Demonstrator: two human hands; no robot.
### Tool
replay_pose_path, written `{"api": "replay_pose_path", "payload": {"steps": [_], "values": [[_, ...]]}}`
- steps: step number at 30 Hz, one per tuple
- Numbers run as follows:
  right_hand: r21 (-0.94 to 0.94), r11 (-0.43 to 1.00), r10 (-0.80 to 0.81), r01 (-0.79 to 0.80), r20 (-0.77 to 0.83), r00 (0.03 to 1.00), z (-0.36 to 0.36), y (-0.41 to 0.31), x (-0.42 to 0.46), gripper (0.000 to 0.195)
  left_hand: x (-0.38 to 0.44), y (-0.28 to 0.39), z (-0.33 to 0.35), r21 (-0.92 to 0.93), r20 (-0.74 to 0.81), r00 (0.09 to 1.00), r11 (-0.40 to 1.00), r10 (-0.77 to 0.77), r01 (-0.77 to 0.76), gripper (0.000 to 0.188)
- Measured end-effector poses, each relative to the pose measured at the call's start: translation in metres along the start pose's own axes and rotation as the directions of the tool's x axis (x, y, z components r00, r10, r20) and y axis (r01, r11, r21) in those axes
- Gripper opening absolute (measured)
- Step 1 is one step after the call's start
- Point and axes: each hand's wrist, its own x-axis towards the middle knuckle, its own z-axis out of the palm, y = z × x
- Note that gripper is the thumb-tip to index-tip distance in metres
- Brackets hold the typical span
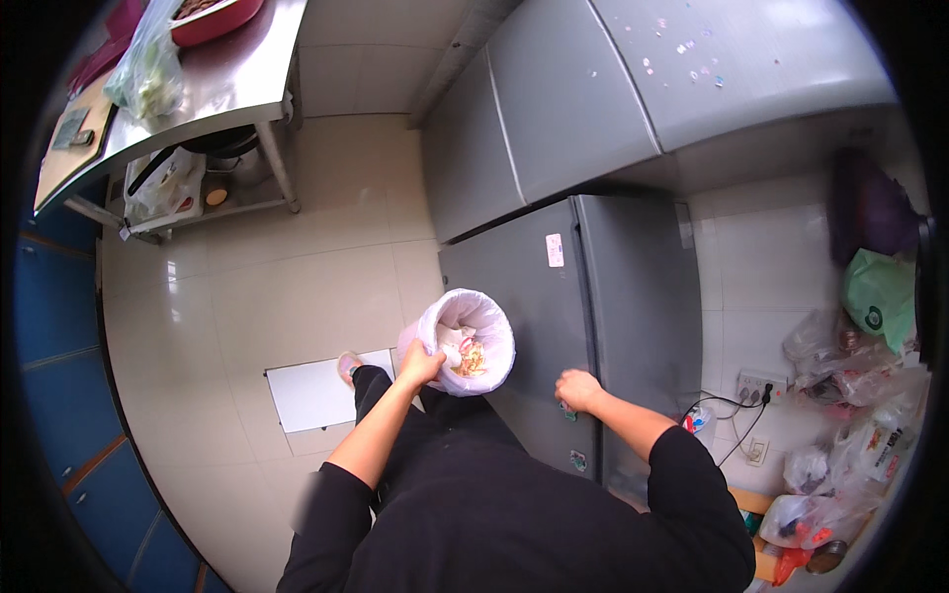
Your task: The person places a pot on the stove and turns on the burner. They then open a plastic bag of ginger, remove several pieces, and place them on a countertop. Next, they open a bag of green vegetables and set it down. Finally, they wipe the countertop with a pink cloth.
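My left hand (421, 366) grips the rim of a waste bin (501, 326) lined with a pale plastic bag. The bin is lifted off the floor and tilted so that its mouth faces me. Food scraps (471, 359) and crumpled white paper (449, 342) lie inside. My right hand (578, 390) is at the front of a grey refrigerator (519, 311), its fingers curled and no object visible in them. A small green magnet (569, 412) sits on the refrigerator just below that hand. Whether the hand touches the door, I cannot tell.
A steel worktable (245, 67) stands at upper left, with a red tub (215, 22) and a bag of vegetables (152, 81). Blue cabinets (67, 393) line the left. Plastic bags (838, 445) and a power strip (761, 387) are at right. A white floor panel (315, 396) lies by my foot.
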Motion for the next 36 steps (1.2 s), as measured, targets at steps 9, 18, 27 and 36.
{"api": "replay_pose_path", "payload": {"steps": [9,18,27,36], "values": [[0.821,-0.221,0.178,0.526,-0.496,0.85,-0.257,-0.067,0.071,0.047,-0.026,-0.008,-0.116,-0.066,-0.145,0.987,0.995,0.07,-0.08,0.043],[0.598,0.305,0.103,0.741,-0.794,0.599,-0.394,-0.211,0.203,0.03,-0.074,0.023,-0.242,-0.335,-0.535,0.844,0.925,-0.028,-0.182,0.04],[0.358,0.348,-0.181,0.866,-0.881,0.437,-0.471,-0.32,0.309,0.026,-0.105,0.018,-0.371,-0.418,-0.715,0.69,0.86,-0.113,-0.292,0.039],[0.883,0.048,-0.085,0.467,-0.462,0.883,-0.51,-0.34,0.439,0.023,-0.051,-0.062,-0.495,-0.701,-0.658,0.471,0.706,-0.587,-0.101,0.055]]}}
